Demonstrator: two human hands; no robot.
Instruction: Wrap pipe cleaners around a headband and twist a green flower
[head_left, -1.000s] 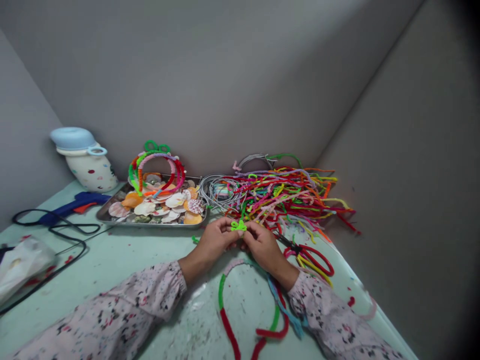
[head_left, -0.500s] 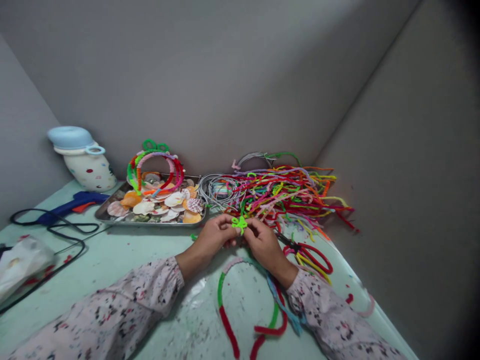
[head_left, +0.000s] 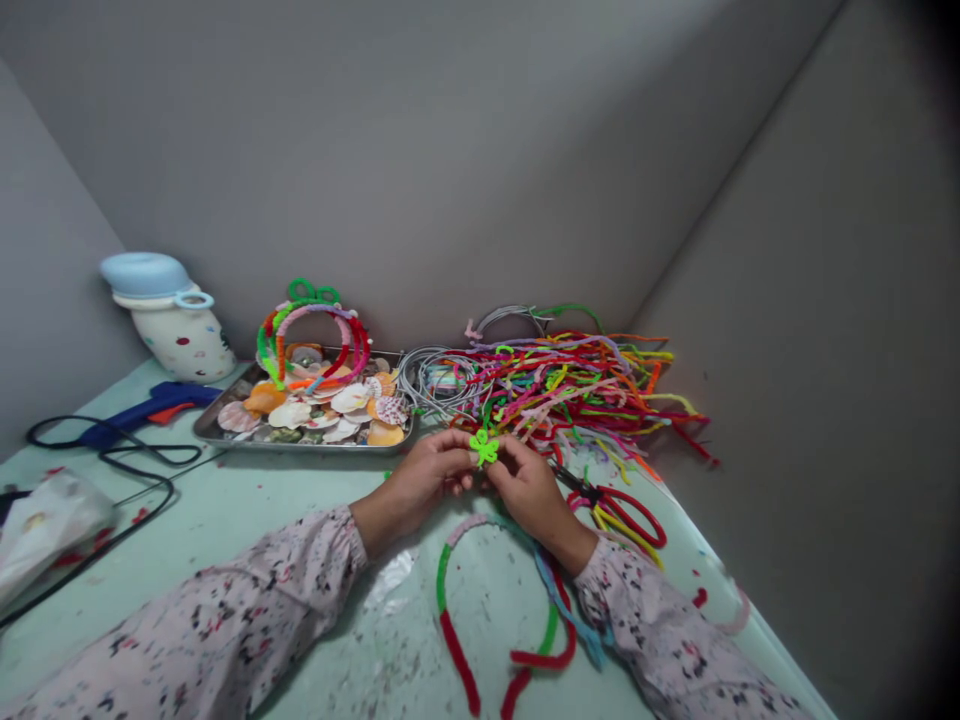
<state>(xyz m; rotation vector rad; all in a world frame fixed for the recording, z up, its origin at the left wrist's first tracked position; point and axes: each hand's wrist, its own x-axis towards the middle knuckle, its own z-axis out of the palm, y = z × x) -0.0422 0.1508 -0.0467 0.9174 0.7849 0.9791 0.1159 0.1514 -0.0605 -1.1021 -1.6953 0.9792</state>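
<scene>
Between my two hands is a small bright green pipe-cleaner flower (head_left: 484,447) with several looped petals. My left hand (head_left: 426,474) pinches its left side between thumb and fingers. On the other side, my right hand (head_left: 529,488) grips it with closed fingers. Below my hands a headband (head_left: 441,590) wrapped in pink, green and red pipe cleaner lies on the table, its open ends towards me. Light blue and red pipe cleaners (head_left: 551,580) lie partly under my right wrist.
A metal tray (head_left: 300,447) of shells carries wrapped headbands (head_left: 349,335). To its right are coiled grey wire (head_left: 411,385), a pipe-cleaner pile (head_left: 570,375) and red-handled scissors (head_left: 637,515). On the left stand a bottle (head_left: 176,320), a blue glue gun (head_left: 142,413) and a black cord (head_left: 161,490).
The green flower has turned in my fingers, so its petals now face me and look more evenly spread. Both hands stay in nearly the same place.
</scene>
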